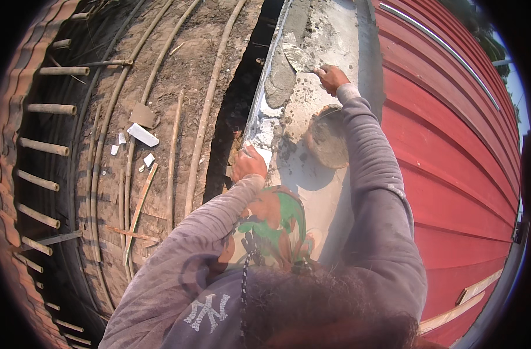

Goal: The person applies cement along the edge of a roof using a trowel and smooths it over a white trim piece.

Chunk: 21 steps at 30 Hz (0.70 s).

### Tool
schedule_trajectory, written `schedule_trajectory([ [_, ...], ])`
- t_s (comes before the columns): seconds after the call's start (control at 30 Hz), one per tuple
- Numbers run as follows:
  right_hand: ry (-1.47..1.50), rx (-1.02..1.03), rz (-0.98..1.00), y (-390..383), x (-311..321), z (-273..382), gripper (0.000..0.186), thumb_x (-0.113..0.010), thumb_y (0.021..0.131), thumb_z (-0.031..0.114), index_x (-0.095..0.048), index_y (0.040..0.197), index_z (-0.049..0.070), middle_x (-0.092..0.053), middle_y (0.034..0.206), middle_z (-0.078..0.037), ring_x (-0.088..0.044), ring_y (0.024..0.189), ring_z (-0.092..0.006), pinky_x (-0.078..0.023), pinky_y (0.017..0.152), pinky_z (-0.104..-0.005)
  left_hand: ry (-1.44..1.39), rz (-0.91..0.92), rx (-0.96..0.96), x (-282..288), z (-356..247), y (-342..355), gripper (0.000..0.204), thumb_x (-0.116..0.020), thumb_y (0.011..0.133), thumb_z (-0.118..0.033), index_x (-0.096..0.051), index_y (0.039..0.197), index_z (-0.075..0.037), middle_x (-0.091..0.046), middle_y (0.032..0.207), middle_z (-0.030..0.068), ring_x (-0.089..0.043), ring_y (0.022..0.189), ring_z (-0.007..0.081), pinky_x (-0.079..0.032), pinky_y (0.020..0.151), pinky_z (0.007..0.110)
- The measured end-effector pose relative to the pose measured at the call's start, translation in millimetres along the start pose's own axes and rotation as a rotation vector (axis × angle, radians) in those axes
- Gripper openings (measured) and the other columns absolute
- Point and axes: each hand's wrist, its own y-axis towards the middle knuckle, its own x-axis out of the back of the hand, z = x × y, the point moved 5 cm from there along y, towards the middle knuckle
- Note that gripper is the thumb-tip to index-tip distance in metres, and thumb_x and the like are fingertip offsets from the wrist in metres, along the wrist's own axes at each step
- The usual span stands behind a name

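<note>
My left hand (pixel 249 164) is closed around a small white block piece (pixel 265 155) at the left edge of the pale wall top (pixel 317 192). Farther along, my right hand (pixel 332 79) is curled shut on what looks like a trowel (pixel 299 59), its blade smeared with grey mortar; the handle is mostly hidden by the fingers. Wet mortar (pixel 279 86) lies along the left edge of the ledge, between the two hands. A round bowl of grey mortar (pixel 326 139) stands beside my right forearm, partly covered by the sleeve.
To the right slopes a red ribbed metal roof (pixel 445 139). On the left, bamboo poles (pixel 210 104) cross old brown roofing boards, with white block scraps (pixel 143 135) on them. A dark gap (pixel 233 99) runs beside the ledge. Clay tiles (pixel 12 192) edge the far left.
</note>
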Motion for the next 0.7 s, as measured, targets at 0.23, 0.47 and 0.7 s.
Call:
schedule_trajectory([
  [0.23,-0.133,0.161,-0.045,-128,-51,-40,0.058,-0.051,0.104,0.052,-0.064,0.137,0.006,-0.064,0.137,-0.022,-0.061,0.127,-0.0418,-0.047,0.109,-0.0466,-0.01,0.036,-0.007,-2,-6,-3,0.069,-0.021,0.109,-0.055,-0.068,0.125,-0.007,-0.065,0.132,0.0193,-0.06,0.124,0.0419,-0.045,0.107,0.053],
  [0.47,-0.247,0.016,-0.112,-57,1,-20,0.055,-0.049,0.104,0.052,-0.061,0.143,0.015,-0.064,0.141,-0.018,-0.059,0.131,-0.0379,-0.046,0.111,-0.0469,-0.035,0.027,-0.005,-1,-5,-2,0.068,-0.022,0.109,-0.056,-0.068,0.124,-0.007,-0.066,0.131,0.0186,-0.06,0.124,0.0418,-0.045,0.106,0.053],
  [0.7,-0.144,-0.016,-0.191,67,34,-28,0.054,-0.052,0.104,0.048,-0.066,0.136,0.007,-0.063,0.14,-0.022,-0.055,0.134,-0.041,-0.042,0.112,-0.0468,0.011,-0.024,-0.032,-6,-2,0,0.067,-0.023,0.109,-0.054,-0.069,0.121,-0.007,-0.067,0.129,0.0194,-0.062,0.12,0.0425,-0.047,0.103,0.053],
])
